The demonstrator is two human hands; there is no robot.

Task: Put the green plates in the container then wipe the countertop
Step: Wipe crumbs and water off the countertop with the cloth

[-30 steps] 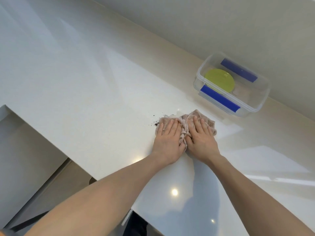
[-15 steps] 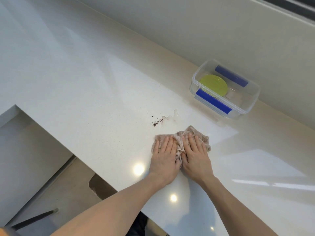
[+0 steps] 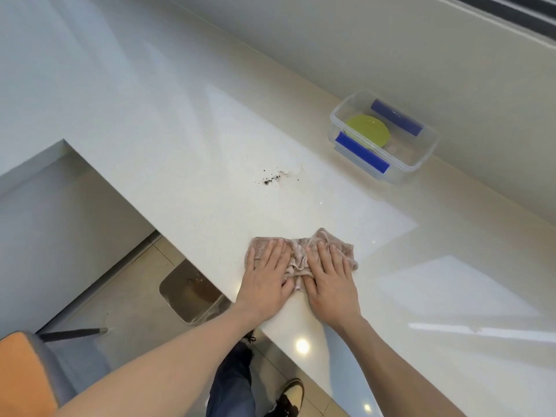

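Observation:
Both of my hands lie flat, side by side, on a crumpled pinkish-beige cloth [image 3: 298, 257] near the front edge of the white countertop [image 3: 186, 152]. My left hand [image 3: 266, 276] presses its left half, my right hand [image 3: 329, 276] its right half. Dark crumbs [image 3: 270, 178] and a thin wet smear lie on the counter beyond the cloth. At the back right, against the wall, a clear plastic container [image 3: 421, 164] with blue clips holds a green plate [image 3: 368, 130].
The countertop's front edge runs diagonally just under my wrists. Below it I see tiled floor, a metal bin [image 3: 192, 291], my leg and shoe, and an orange and grey chair seat [image 3: 27, 374] at the lower left. A wall backs the counter.
Both hands have dragged the cloth back towards me, away from the crumbs. The crumbs and smear that the cloth touched are now uncovered and well beyond it.

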